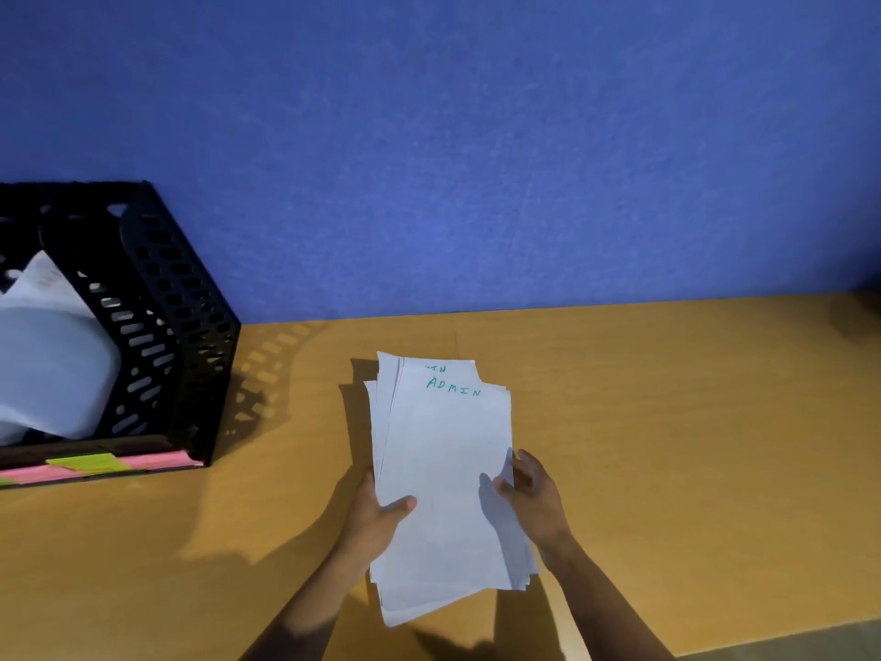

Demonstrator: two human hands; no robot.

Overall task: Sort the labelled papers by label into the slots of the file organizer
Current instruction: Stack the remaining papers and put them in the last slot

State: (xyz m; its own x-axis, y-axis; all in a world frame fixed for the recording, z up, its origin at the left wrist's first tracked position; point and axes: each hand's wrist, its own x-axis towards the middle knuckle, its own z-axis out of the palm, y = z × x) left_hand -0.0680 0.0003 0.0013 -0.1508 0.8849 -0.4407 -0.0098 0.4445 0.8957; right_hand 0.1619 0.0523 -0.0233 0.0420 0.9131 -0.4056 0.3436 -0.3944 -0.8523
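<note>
A stack of white papers is held above the wooden desk, its top sheet marked "ADMIN" in green ink. My left hand grips the stack's left edge, thumb lying across the top sheet. My right hand pinches the right edge of the top sheet, thumb on its face. The black perforated file organizer stands at the left against the wall. White sheets lean in one of its slots. Pink and green sticky labels run along its front edge; their text is unreadable.
The wooden desk stretches to the right of the papers and ends at a blue wall. The desk's front edge shows at the lower right, with grey floor beyond it.
</note>
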